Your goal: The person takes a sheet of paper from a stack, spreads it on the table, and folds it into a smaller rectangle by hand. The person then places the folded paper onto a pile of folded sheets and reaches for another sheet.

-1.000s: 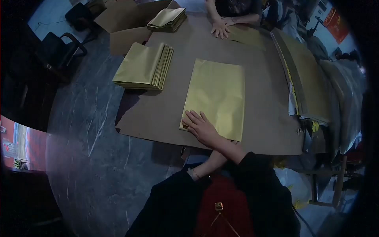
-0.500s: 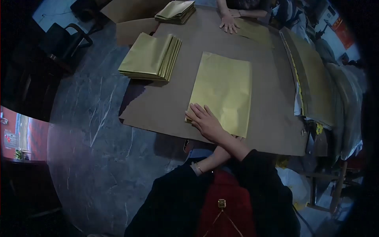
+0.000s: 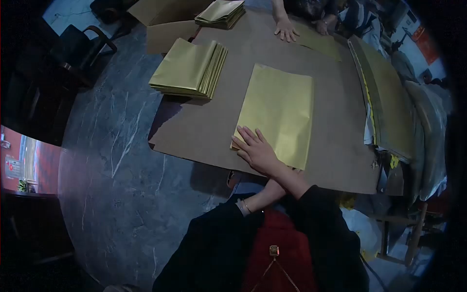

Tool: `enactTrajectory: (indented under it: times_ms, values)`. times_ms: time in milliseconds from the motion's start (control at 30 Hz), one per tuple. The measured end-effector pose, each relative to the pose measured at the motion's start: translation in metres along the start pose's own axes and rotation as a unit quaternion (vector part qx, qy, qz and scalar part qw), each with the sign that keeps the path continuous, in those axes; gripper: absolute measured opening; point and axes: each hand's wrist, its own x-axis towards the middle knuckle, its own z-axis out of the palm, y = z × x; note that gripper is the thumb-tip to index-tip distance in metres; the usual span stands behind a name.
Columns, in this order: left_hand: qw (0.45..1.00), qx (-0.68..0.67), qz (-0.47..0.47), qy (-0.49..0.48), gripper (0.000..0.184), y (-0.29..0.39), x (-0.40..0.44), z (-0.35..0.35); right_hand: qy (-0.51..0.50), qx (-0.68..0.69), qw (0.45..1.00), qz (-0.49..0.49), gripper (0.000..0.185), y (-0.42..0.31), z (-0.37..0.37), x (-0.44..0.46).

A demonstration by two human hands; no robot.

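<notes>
A gold paper sheet lies on the brown cardboard tabletop, with its near edge by the table's front edge. My right hand rests flat on the sheet's near left corner, fingers stretched out and a little apart. My arms are crossed, the right forearm above the left. Only a sliver of my left hand shows at the sheet's near right corner, beyond the right forearm. Its fingers are mostly hidden, so their grip cannot be made out.
A thick stack of folded gold paper stands at the left edge, with a smaller stack behind it. Across the table a co-worker's hand lies by another gold sheet. Upright cardboard panels line the right side.
My hands and the sheet keep their places, apart from a slight shift of the view. The co-worker's two hands have moved apart, one going right along the far sheet.
</notes>
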Motion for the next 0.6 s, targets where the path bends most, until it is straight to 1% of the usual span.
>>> enactTrajectory:
  times_ms: [100,167,200,233,267,400,467,500,567,600]
  values:
    - [1.000,-0.012,-0.011,-0.020,0.038,-0.002,-0.001,0.004,0.005,-0.004,1.000,0.000,0.052,0.000,0.001,-0.001]
    - [0.999,0.030,0.019,-0.015,0.041,-0.004,-0.002,0.010,-0.001,-0.001,1.000,-0.001,0.055,-0.001,-0.001,0.000]
    - [0.999,0.030,0.019,-0.015,0.041,-0.004,-0.001,0.009,-0.001,-0.001,1.000,-0.001,0.055,0.000,-0.001,0.000]
    - [0.992,0.009,-0.021,-0.126,0.049,-0.004,0.001,0.007,0.002,-0.002,1.000,0.002,0.056,0.000,-0.001,-0.001]
    - [0.970,-0.012,-0.061,-0.234,0.056,-0.004,0.002,0.005,0.005,-0.003,1.000,0.005,0.057,0.000,-0.001,-0.001]
    - [0.977,0.037,-0.048,-0.206,0.055,-0.002,0.000,0.003,0.000,-0.006,1.000,0.011,0.058,0.001,0.001,0.001]
    - [0.990,0.062,-0.019,-0.126,0.053,-0.005,-0.005,0.012,0.002,0.003,1.000,0.011,0.058,0.000,-0.002,0.001]
    - [0.990,0.062,-0.020,-0.126,0.053,-0.004,-0.003,0.008,0.003,0.012,1.000,0.011,0.057,0.000,-0.003,0.000]
    - [0.981,0.022,-0.040,-0.187,0.053,-0.002,0.002,0.001,0.002,0.006,1.000,0.011,0.057,0.001,0.000,0.000]
    - [0.981,0.022,-0.040,-0.187,0.053,-0.001,0.004,-0.002,0.001,0.000,1.000,0.012,0.056,0.002,0.000,0.000]
